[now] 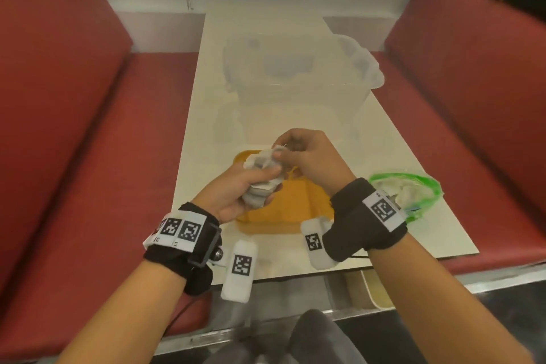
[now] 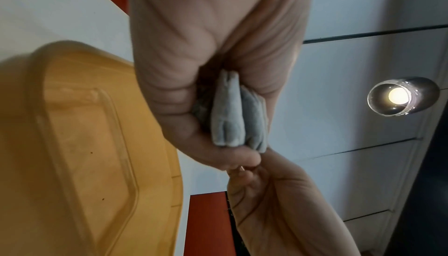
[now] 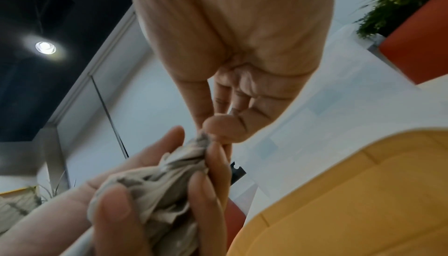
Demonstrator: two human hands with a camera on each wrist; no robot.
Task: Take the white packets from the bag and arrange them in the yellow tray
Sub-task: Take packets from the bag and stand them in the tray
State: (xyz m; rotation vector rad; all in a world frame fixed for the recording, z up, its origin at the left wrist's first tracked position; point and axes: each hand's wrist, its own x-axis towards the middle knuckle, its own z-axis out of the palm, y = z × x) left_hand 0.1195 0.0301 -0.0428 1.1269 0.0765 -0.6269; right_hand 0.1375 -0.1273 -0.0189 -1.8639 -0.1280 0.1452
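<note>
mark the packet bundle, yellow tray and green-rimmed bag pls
packet bundle [image 1: 261,183], head view, middle of the stack.
yellow tray [image 1: 292,210], head view, bare floor.
green-rimmed bag [image 1: 425,183], head view, green rim.

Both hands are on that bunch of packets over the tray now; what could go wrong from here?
1. The left hand grips a bunch of crumpled white paper packets while the right hand pinches its top; pulling one free may loosen the grip and spill others.
2. The bunch hangs near the left rim of the yellow plastic tray, so dropped packets might land on the white table.
</note>
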